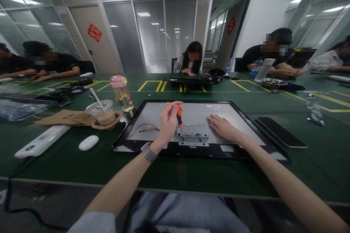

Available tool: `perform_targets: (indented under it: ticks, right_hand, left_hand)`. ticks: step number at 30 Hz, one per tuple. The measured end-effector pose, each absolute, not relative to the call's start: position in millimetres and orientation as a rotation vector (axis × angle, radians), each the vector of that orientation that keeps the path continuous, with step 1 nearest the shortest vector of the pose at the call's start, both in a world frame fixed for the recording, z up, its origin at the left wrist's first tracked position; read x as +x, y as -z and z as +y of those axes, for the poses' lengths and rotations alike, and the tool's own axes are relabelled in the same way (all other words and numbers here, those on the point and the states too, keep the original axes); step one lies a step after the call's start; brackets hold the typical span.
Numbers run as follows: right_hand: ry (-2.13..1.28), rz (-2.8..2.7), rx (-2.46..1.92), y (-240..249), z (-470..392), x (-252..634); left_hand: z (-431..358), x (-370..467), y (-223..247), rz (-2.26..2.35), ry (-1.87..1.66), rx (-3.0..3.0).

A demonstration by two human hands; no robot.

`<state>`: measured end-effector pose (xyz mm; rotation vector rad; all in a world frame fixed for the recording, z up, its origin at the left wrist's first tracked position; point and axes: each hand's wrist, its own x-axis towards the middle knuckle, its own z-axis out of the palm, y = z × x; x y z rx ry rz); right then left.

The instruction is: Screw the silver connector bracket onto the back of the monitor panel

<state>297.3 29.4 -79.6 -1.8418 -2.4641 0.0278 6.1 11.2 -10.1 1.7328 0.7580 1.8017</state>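
A flat display panel (pixel 188 114) with a black frame lies back side up on the green table before me. My left hand (pixel 168 120), a watch (pixel 149 152) on its wrist, grips an orange and black screwdriver (pixel 179 113). The screwdriver stands nearly upright, its tip down at the left part of a metal bracket (pixel 193 140) with connector ports. Flat on the panel's grey back, right of the bracket, rests my right hand (pixel 222 127) with fingers spread and nothing in it. Thin wires (pixel 147 128) lie on the panel's left side.
Left of the panel are a pink-lidded bottle (pixel 121 93), an iced drink cup (pixel 101 111), a white oval case (pixel 89 142) and a white power strip (pixel 41 142). A black phone (pixel 280 132) lies to the right. Several people sit across the table (pixel 175 174).
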Motion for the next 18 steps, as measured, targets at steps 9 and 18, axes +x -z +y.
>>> perform_targets:
  ticks: [9,18]
  right_hand:
    - [-0.009,-2.468,-1.847,80.4,29.6,297.6]
    - [0.044,-2.484,-1.82,85.0,31.8,299.8]
  left_hand:
    - [10.0,5.8,8.9,0.64,-1.702,1.715]
    - [11.3,5.6,9.3,0.823,-1.897,1.741]
